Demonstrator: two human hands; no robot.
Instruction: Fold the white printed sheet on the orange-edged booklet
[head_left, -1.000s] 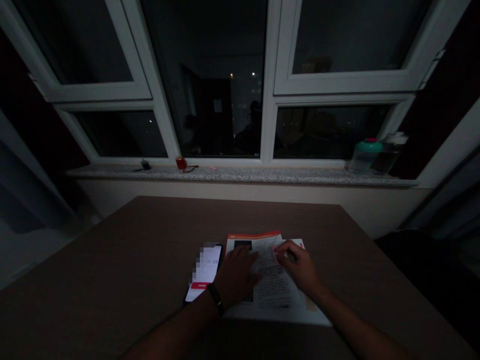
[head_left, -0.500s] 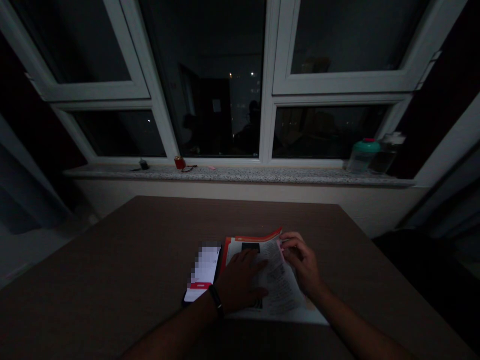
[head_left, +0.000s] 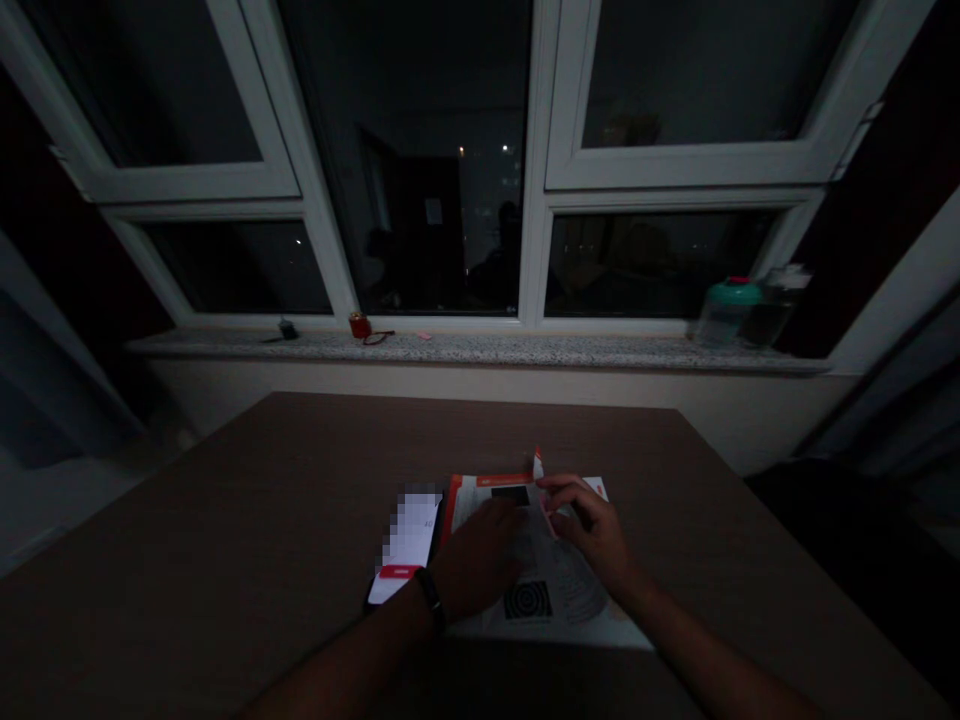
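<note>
An open booklet (head_left: 592, 605) with red-orange edges and printed pages lies on the table. My left hand (head_left: 480, 560), with a dark band at its wrist, rests over the left part of the booklet; its fingers are dark and blurred. My right hand (head_left: 589, 525) pinches a lifted page (head_left: 538, 466) whose corner sticks up, and a thin pink thing (head_left: 550, 515) shows by its fingers. Just left of my left hand lies a phone (head_left: 411, 530) with a lit screen and a red bar.
The brown table (head_left: 225, 520) reaches to the wall below a granite windowsill (head_left: 480, 348). On the sill are a red jar (head_left: 359, 325), a small dark bottle (head_left: 287, 328) and, at the right, a green-topped container (head_left: 727, 312) beside a clear one (head_left: 776, 305).
My right hand has moved slightly left with the page, which now curls more upright. A round spiral pattern and the page's right corner have come into view. My left hand's fingers are drawn closer together.
</note>
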